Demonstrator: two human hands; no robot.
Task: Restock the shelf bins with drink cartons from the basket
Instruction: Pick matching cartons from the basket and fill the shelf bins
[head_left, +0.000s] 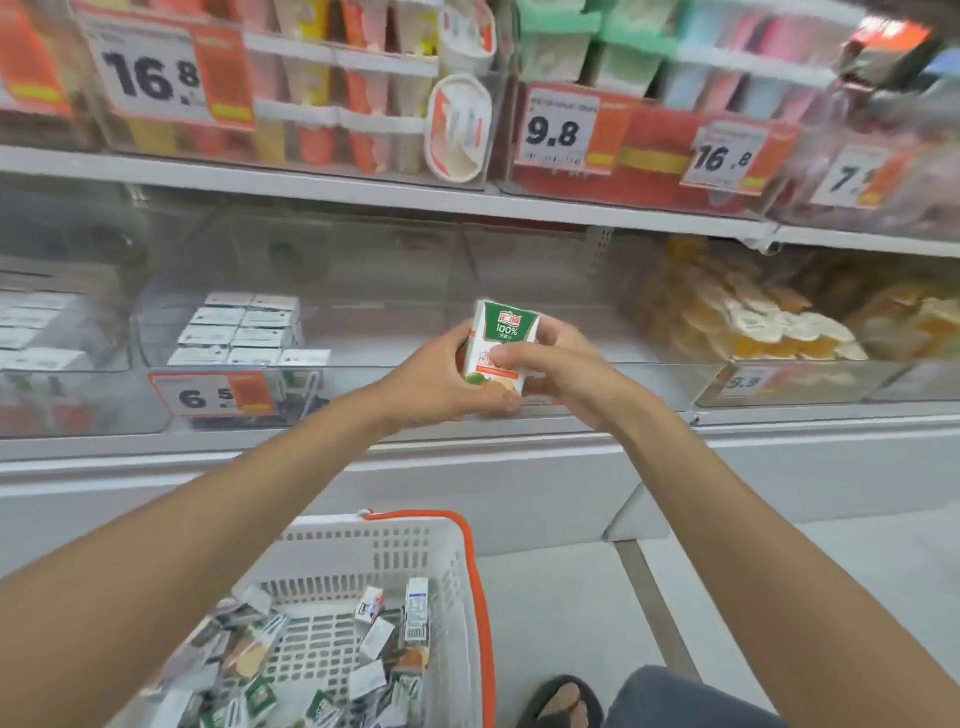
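A small green and white drink carton (503, 332) marked 100% is held upright between both hands in front of the lower shelf. My left hand (447, 376) grips its left side and bottom. My right hand (558, 366) grips its right side, thumb across the front. Behind them a clear shelf bin (363, 364) holds several cartons (244, 332) stacked at its left, with bare floor on the right. Below, a white basket (415, 551) with an orange rim holds several loose cartons (311, 660).
A 6.5 price tag (210, 397) hangs on the bin front. A neighbouring bin (753, 322) on the right holds orange cups. The upper shelf (363, 192) carries packs with price tags. A sandalled foot (561, 701) stands on the floor beside the basket.
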